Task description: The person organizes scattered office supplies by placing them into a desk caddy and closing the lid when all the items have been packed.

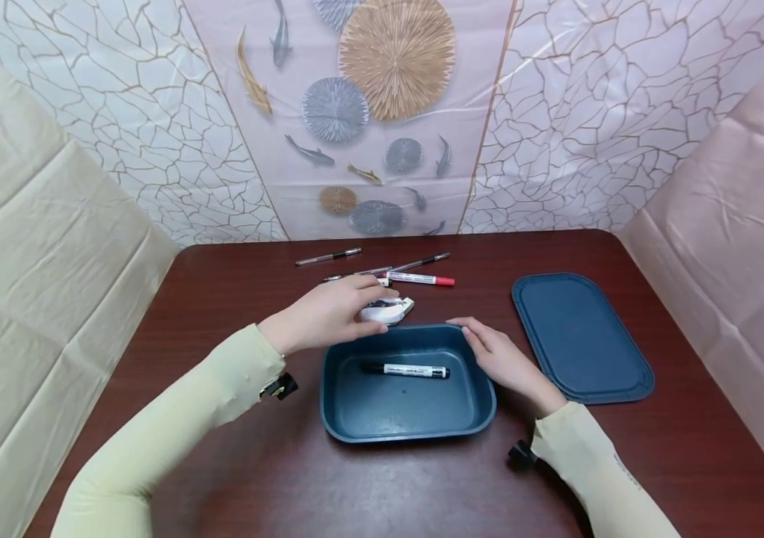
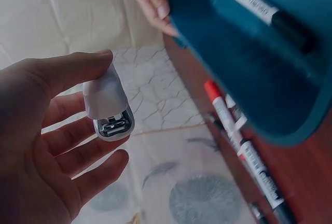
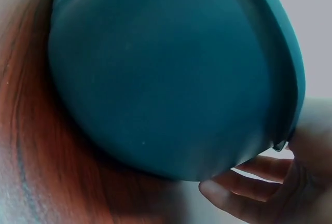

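Observation:
My left hand (image 1: 335,310) holds a small white stapler (image 2: 108,97) just beyond the far rim of a dark blue plastic box (image 1: 409,427). The metal inside the stapler's end shows in the left wrist view. My right hand (image 1: 499,355) grips the box at its far right corner, with fingers (image 3: 244,190) against the outside of the wall. Inside the box lies a black-and-white marker (image 1: 416,370). Behind my left hand lie a red-capped marker (image 1: 419,279) and a black-capped marker (image 2: 262,175), which that hand mostly hides in the head view.
A dark blue lid (image 1: 584,336) lies flat on the brown table (image 1: 247,463), right of the box. Several slim pens, among them a clear one with a black grip (image 1: 328,257), lie near the back edge. Cloth-covered walls (image 1: 52,246) enclose the sides and back.

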The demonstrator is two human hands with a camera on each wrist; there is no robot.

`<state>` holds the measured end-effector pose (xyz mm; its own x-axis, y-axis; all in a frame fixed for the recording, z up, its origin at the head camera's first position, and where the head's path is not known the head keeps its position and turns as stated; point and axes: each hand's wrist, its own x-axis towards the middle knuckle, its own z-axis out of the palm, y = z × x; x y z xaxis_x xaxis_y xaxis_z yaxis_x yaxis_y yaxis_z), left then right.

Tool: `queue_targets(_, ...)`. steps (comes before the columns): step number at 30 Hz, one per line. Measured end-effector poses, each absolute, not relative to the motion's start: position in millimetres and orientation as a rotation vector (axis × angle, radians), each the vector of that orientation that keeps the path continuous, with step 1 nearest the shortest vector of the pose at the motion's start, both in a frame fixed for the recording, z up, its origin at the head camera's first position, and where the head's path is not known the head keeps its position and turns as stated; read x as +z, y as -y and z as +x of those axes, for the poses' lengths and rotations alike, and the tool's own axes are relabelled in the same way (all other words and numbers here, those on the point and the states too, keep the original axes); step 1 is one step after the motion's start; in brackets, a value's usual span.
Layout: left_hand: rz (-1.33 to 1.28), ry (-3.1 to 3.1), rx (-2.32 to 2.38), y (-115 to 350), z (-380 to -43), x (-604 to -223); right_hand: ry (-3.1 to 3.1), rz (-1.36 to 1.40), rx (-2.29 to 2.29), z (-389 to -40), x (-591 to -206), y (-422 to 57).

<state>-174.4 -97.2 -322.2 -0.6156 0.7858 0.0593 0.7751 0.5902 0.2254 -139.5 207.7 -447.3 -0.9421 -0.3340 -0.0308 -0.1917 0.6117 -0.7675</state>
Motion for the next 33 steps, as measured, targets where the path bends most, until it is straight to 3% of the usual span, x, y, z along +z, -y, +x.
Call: queue_targets(33,1.463,-2.475,0.165,65.8,-148.6,-390.2,-2.681,-0.395,-1.227,-136.6,-448.4,-206.5)
